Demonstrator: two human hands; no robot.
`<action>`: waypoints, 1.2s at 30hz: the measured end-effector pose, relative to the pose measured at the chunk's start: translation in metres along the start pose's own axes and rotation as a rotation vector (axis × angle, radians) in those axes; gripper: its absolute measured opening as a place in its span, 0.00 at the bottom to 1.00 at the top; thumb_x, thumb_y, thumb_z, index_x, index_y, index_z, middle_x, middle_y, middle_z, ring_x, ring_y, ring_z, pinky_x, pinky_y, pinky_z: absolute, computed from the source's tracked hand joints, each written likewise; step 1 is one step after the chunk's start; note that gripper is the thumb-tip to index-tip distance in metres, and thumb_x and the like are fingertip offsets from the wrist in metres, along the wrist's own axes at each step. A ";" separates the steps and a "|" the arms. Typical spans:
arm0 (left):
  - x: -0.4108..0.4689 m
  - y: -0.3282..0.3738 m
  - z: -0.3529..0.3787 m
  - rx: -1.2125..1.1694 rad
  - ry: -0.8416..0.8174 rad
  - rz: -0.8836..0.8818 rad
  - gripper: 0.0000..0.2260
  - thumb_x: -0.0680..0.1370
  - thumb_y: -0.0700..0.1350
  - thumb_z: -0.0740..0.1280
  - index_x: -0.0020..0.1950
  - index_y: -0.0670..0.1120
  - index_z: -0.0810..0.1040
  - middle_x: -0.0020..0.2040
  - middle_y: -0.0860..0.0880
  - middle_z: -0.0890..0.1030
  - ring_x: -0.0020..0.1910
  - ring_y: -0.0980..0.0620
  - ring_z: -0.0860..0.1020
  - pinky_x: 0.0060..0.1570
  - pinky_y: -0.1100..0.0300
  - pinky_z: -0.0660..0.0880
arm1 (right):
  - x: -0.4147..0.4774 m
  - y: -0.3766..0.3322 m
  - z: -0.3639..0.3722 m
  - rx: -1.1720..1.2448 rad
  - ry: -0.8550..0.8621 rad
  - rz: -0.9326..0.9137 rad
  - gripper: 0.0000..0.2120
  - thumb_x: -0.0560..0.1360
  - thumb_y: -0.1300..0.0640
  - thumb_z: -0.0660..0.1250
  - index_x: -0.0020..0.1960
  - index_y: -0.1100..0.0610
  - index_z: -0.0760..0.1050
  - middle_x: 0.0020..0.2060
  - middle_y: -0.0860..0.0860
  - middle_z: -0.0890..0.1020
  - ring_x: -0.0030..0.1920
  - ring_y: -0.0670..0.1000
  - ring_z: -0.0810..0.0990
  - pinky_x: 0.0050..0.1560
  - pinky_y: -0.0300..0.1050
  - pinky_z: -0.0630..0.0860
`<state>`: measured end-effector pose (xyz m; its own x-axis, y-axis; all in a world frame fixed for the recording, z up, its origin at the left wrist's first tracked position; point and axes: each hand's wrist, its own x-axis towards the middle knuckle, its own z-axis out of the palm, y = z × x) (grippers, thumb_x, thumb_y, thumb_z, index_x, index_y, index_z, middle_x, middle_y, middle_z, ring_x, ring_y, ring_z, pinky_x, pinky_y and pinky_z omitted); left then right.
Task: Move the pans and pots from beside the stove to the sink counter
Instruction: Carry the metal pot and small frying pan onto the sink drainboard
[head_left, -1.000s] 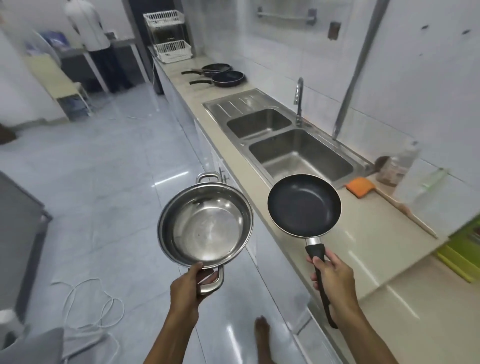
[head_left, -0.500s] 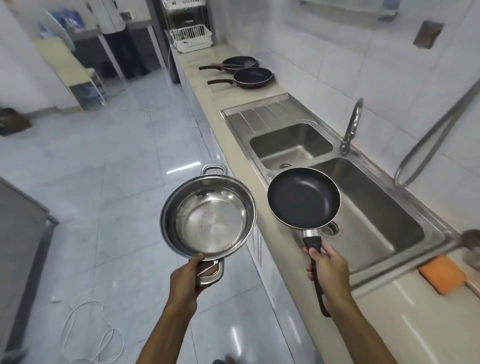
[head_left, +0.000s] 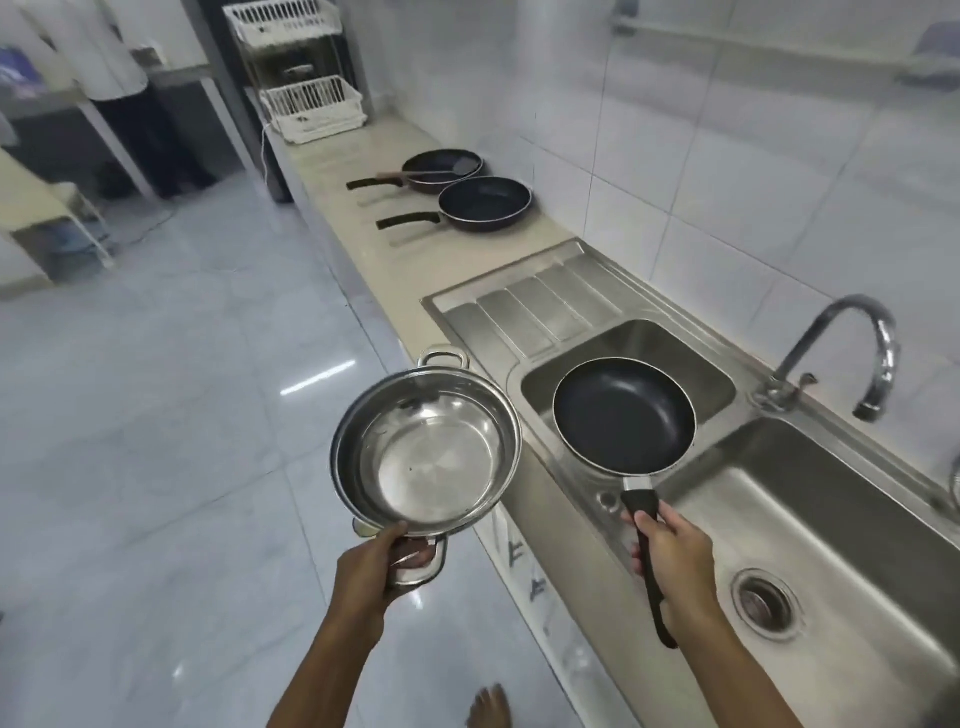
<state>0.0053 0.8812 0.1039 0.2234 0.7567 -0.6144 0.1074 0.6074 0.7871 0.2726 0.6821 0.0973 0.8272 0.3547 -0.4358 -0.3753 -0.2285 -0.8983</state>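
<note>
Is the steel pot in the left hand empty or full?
Empty. The steel pot, held by the left hand, shows its bare shiny bottom, with only a tiny dark speck inside.

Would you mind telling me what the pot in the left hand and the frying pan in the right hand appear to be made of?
The pot looks like polished stainless steel: silvery all over, with mirror-like reflections inside. The frying pan seems to be metal with a dark matte non-stick coating, judging by its dull black interior and thin bright rim; its black handle is probably plastic, though that cannot be confirmed.
</note>
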 end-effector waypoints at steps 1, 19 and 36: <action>0.023 0.020 0.001 0.025 -0.006 -0.006 0.13 0.75 0.44 0.73 0.55 0.36 0.84 0.46 0.39 0.89 0.43 0.46 0.88 0.32 0.57 0.82 | 0.013 -0.008 0.017 0.005 0.022 0.009 0.10 0.77 0.61 0.67 0.53 0.52 0.84 0.37 0.49 0.88 0.29 0.50 0.76 0.31 0.47 0.74; 0.404 0.292 0.147 0.329 -0.396 -0.105 0.13 0.70 0.43 0.76 0.48 0.34 0.87 0.47 0.34 0.87 0.46 0.42 0.88 0.41 0.51 0.84 | 0.251 -0.107 0.258 0.189 0.413 0.045 0.11 0.79 0.66 0.64 0.54 0.53 0.82 0.41 0.54 0.86 0.24 0.48 0.74 0.26 0.44 0.72; 0.572 0.395 0.291 0.573 -0.731 -0.188 0.16 0.77 0.47 0.72 0.55 0.35 0.84 0.46 0.39 0.89 0.42 0.50 0.88 0.43 0.53 0.82 | 0.336 -0.145 0.388 0.322 0.811 0.156 0.13 0.78 0.67 0.63 0.57 0.58 0.82 0.43 0.57 0.88 0.27 0.54 0.74 0.25 0.41 0.71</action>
<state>0.4572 1.4835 0.0787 0.6848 0.2013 -0.7003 0.6192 0.3460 0.7049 0.4423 1.1864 0.0597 0.7526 -0.4386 -0.4912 -0.5073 0.0894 -0.8571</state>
